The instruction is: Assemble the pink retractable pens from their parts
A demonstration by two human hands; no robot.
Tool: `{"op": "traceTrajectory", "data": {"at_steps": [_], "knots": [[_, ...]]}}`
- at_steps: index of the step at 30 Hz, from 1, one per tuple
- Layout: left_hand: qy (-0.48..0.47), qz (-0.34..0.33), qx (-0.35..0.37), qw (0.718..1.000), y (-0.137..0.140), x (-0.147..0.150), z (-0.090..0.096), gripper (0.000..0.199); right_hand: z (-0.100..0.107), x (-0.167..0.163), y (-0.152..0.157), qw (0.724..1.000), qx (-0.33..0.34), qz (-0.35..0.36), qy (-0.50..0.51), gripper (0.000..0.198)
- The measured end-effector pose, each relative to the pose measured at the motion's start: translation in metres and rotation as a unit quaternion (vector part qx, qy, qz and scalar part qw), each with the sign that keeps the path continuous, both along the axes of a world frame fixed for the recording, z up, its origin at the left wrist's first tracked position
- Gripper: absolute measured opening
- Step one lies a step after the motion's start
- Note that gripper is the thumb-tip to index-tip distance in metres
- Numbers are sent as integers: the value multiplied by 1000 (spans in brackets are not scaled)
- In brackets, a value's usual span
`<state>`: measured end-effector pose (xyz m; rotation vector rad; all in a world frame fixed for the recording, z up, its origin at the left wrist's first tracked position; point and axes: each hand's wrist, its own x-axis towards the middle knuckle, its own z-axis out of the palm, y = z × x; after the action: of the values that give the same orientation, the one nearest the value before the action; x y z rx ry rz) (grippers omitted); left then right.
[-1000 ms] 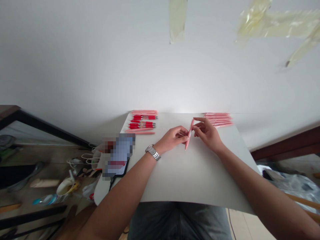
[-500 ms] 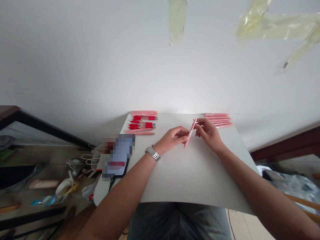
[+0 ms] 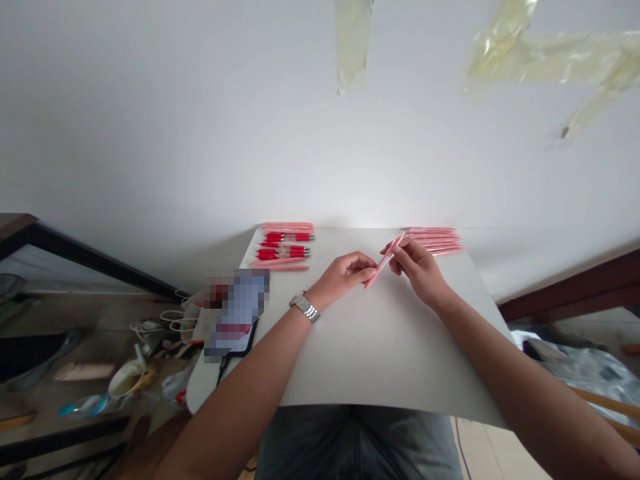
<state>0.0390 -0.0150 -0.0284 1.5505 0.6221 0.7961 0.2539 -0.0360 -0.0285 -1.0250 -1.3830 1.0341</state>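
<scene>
Between my two hands a pink pen (image 3: 384, 261) is held slantwise above the white table (image 3: 370, 347). My left hand (image 3: 351, 270) pinches its lower end between thumb and fingers. Near the upper end, the thumb and fingers of my right hand (image 3: 413, 263) close on the same pen. Beyond my right hand lies a row of several pink pens (image 3: 435, 240). On the far left of the table are more pink pens (image 3: 287, 227) and several red pens (image 3: 285, 251) with dark and silvery parts.
A phone (image 3: 237, 317), blurred out, lies at the table's left edge with a cable (image 3: 223, 367). A white wall (image 3: 300, 133) with tape strips rises behind the table. Cables, a cup (image 3: 127, 379) and other clutter are on the left; plastic wrap (image 3: 590, 373) is at the right.
The pink pen has tilted further over, its upper end swinging right towards my right hand. My right fingers have closed on that end; my left hand has barely moved.
</scene>
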Motion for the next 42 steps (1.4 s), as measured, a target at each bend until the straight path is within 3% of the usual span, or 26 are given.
{"op": "traceTrajectory", "data": {"at_steps": [6, 10, 14, 18, 25, 35, 42], "knots": [[-16, 90, -16, 996, 5, -3, -2, 33, 6, 6, -3, 991, 97, -95, 16, 25], [-22, 125, -11, 992, 8, -5, -5, 32, 8, 15, -4, 969, 182, -153, -66, 21], [-8, 137, 17, 990, 10, -5, -9, 33, 8, 26, 0, 943, 186, -221, -167, 24], [40, 177, 88, 980, 12, -7, -13, 33, 13, 36, 4, 902, 216, -262, -266, 24], [112, 194, 153, 963, 12, -10, -13, 30, 9, 57, 10, 868, 206, -267, -363, 26], [124, 188, 151, 963, 12, -11, -14, 28, -10, 78, 25, 867, 160, -263, -392, 21], [123, 191, 144, 963, 12, -11, -13, 28, -12, 82, 28, 859, 152, -268, -408, 24]]}}
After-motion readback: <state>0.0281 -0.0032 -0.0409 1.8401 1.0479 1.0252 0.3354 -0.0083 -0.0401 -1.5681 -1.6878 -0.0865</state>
